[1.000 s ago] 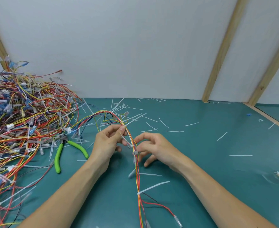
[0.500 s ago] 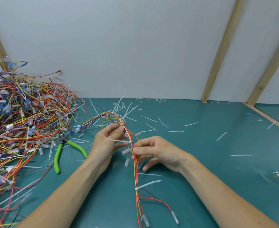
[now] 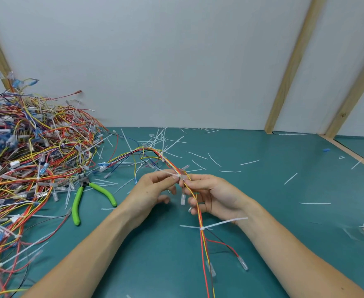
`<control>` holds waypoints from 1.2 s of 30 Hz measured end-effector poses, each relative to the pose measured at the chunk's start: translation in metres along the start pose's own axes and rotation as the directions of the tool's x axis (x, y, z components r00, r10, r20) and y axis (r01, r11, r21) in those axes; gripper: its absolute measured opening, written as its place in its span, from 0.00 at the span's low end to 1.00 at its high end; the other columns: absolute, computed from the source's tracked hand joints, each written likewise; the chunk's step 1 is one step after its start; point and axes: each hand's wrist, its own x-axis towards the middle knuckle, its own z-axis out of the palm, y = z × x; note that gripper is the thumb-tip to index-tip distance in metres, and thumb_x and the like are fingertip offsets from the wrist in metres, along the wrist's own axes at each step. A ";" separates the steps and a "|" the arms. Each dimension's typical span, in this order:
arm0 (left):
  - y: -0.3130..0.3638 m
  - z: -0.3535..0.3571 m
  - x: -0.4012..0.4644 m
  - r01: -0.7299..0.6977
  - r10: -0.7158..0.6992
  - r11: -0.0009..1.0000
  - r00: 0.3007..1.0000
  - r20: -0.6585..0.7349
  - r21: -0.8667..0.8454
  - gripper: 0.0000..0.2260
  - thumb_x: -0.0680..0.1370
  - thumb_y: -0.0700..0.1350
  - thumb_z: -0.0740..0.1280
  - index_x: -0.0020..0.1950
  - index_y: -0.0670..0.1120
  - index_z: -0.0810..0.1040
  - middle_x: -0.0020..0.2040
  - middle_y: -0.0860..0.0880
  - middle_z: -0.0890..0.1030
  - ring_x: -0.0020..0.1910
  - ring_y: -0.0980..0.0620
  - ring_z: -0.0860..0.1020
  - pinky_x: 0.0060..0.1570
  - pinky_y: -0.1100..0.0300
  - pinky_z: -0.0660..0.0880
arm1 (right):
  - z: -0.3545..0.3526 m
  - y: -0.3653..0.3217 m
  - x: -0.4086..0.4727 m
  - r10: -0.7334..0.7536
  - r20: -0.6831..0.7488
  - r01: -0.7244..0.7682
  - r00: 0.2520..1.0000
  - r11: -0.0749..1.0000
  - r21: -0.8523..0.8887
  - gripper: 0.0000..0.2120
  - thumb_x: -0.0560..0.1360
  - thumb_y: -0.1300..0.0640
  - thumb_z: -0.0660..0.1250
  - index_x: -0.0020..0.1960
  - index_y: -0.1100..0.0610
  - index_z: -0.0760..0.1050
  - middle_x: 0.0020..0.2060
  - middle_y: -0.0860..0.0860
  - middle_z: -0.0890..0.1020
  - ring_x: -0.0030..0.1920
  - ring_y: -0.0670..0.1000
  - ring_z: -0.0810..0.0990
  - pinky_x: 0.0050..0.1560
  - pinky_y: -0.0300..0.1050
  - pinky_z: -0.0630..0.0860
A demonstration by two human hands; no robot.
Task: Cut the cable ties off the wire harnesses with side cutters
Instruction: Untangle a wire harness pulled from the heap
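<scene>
Here both hands (image 3: 153, 190) (image 3: 215, 194) pinch one wire harness (image 3: 199, 211) above the table (image 3: 284, 222).

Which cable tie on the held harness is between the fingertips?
The upper cable tie, pinched by the left hand beside the right hand. The lower cable tie sits untouched nearer the wrists.

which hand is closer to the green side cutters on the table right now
Left. The left hand pinches a cable tie on the harness just right of the side cutters; the right hand holds the harness farther right, beyond the left hand.
</scene>
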 end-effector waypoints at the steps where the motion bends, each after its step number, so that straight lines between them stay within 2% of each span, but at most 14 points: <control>1: 0.001 -0.001 0.000 0.008 -0.008 1.000 1.000 0.014 -0.011 0.12 0.77 0.50 0.72 0.51 0.41 0.83 0.44 0.53 0.80 0.40 0.56 0.73 0.37 0.63 0.70 | -0.001 -0.001 -0.001 0.012 0.017 -0.012 1.000 1.000 0.028 0.06 0.78 0.58 0.68 0.51 0.54 0.83 0.37 0.48 0.79 0.30 0.45 0.79 0.32 0.41 0.80; 5: 0.004 -0.001 -0.002 0.021 -0.011 0.994 0.996 0.093 -0.106 0.07 0.75 0.51 0.72 0.47 0.48 0.84 0.42 0.53 0.81 0.36 0.57 0.74 0.33 0.65 0.69 | -0.003 -0.002 -0.002 0.034 0.062 -0.039 0.998 0.995 0.089 0.05 0.76 0.56 0.69 0.49 0.54 0.83 0.36 0.47 0.79 0.28 0.43 0.77 0.28 0.38 0.77; 9: 0.006 -0.001 -0.002 0.029 -0.022 0.993 0.998 0.058 -0.115 0.10 0.69 0.55 0.76 0.42 0.49 0.84 0.42 0.50 0.82 0.34 0.56 0.76 0.29 0.64 0.67 | -0.001 -0.002 -0.003 0.037 0.054 -0.043 0.998 0.991 0.130 0.06 0.75 0.58 0.67 0.50 0.57 0.80 0.34 0.47 0.78 0.26 0.42 0.74 0.26 0.36 0.74; 11: 0.006 -0.001 -0.003 0.023 -0.018 0.992 0.999 0.047 -0.123 0.11 0.68 0.55 0.77 0.43 0.49 0.85 0.41 0.50 0.82 0.33 0.55 0.76 0.28 0.64 0.67 | 0.000 -0.002 -0.003 0.045 0.052 -0.052 0.998 0.988 0.146 0.07 0.74 0.59 0.66 0.51 0.58 0.78 0.34 0.48 0.77 0.25 0.41 0.72 0.24 0.35 0.72; 15: 0.006 -0.001 -0.005 -0.010 0.020 0.993 0.996 0.087 -0.115 0.15 0.72 0.53 0.74 0.54 0.46 0.85 0.43 0.52 0.82 0.35 0.56 0.74 0.30 0.65 0.67 | 0.003 -0.003 -0.003 0.049 0.053 -0.057 0.997 0.983 0.174 0.06 0.75 0.59 0.66 0.50 0.59 0.78 0.34 0.48 0.77 0.24 0.41 0.70 0.23 0.34 0.70; 17: 0.006 -0.002 -0.005 -0.011 0.023 0.994 0.994 0.107 -0.110 0.16 0.72 0.53 0.74 0.54 0.44 0.84 0.44 0.53 0.82 0.37 0.56 0.74 0.32 0.65 0.69 | 0.004 -0.001 -0.003 0.037 0.061 -0.048 0.997 0.982 0.185 0.05 0.75 0.59 0.66 0.48 0.58 0.79 0.34 0.48 0.77 0.24 0.41 0.70 0.23 0.34 0.71; 19: 0.006 -0.001 -0.006 -0.017 0.028 0.996 0.993 0.114 -0.092 0.11 0.74 0.52 0.74 0.50 0.47 0.84 0.41 0.52 0.81 0.37 0.56 0.74 0.33 0.65 0.70 | 0.005 0.000 -0.002 0.029 0.067 -0.040 0.997 0.987 0.155 0.05 0.76 0.58 0.67 0.47 0.57 0.82 0.35 0.48 0.77 0.25 0.41 0.71 0.24 0.35 0.72; 21: 0.006 0.001 -0.005 -0.041 0.049 0.996 0.994 0.094 -0.085 0.10 0.74 0.54 0.74 0.43 0.49 0.82 0.38 0.51 0.79 0.35 0.56 0.73 0.31 0.66 0.68 | 0.006 0.001 -0.001 0.017 0.067 -0.022 0.998 0.997 0.074 0.07 0.78 0.55 0.67 0.49 0.56 0.83 0.38 0.49 0.79 0.29 0.43 0.76 0.27 0.37 0.77; 24: 0.006 0.005 -0.004 -0.079 0.078 0.994 0.997 -0.008 -0.071 0.13 0.72 0.57 0.74 0.40 0.49 0.81 0.37 0.47 0.80 0.31 0.55 0.73 0.27 0.65 0.67 | 0.007 0.001 -0.002 -0.023 0.054 0.026 0.998 0.999 -0.046 0.11 0.81 0.50 0.66 0.56 0.54 0.84 0.48 0.51 0.84 0.48 0.50 0.86 0.37 0.44 0.83; 25: 0.006 0.005 -0.004 -0.093 0.091 0.994 0.995 -0.043 -0.054 0.13 0.72 0.58 0.74 0.40 0.48 0.81 0.38 0.45 0.81 0.30 0.55 0.74 0.26 0.64 0.67 | 0.006 0.001 -0.004 -0.038 0.042 0.041 0.998 0.997 -0.072 0.12 0.80 0.49 0.66 0.57 0.54 0.84 0.50 0.51 0.85 0.53 0.52 0.86 0.39 0.46 0.84; 27: 0.007 0.006 -0.005 -0.116 0.114 0.993 0.991 -0.073 -0.027 0.13 0.71 0.57 0.75 0.40 0.48 0.82 0.39 0.45 0.83 0.28 0.54 0.76 0.24 0.63 0.68 | 0.004 -0.001 -0.006 -0.029 0.040 0.033 0.999 0.995 -0.098 0.17 0.79 0.48 0.65 0.61 0.56 0.82 0.52 0.52 0.85 0.57 0.55 0.86 0.39 0.47 0.83; 29: 0.009 0.006 -0.006 -0.118 0.117 0.991 0.993 -0.018 -0.057 0.15 0.69 0.59 0.77 0.39 0.48 0.82 0.38 0.46 0.82 0.27 0.54 0.77 0.24 0.64 0.69 | 0.002 -0.005 -0.011 0.036 0.122 -0.020 0.992 0.992 -0.126 0.19 0.80 0.47 0.65 0.64 0.58 0.79 0.51 0.53 0.85 0.54 0.55 0.86 0.36 0.46 0.83; 33: 0.015 0.004 -0.008 -0.044 0.081 0.956 0.990 0.118 -0.292 0.18 0.66 0.58 0.80 0.45 0.47 0.80 0.32 0.52 0.79 0.28 0.59 0.77 0.23 0.67 0.69 | 0.000 -0.010 -0.020 0.144 0.415 -0.074 0.898 0.981 -0.181 0.11 0.79 0.48 0.71 0.55 0.54 0.83 0.46 0.52 0.86 0.46 0.51 0.87 0.32 0.42 0.83; 36: 0.016 0.003 -0.009 -0.027 0.052 0.916 0.997 0.050 -0.401 0.08 0.74 0.52 0.71 0.46 0.49 0.81 0.33 0.55 0.79 0.31 0.61 0.79 0.23 0.67 0.70 | 0.004 -0.011 -0.021 0.156 0.565 -0.065 0.810 0.982 -0.177 0.11 0.78 0.47 0.72 0.54 0.53 0.83 0.43 0.51 0.87 0.42 0.49 0.88 0.33 0.42 0.84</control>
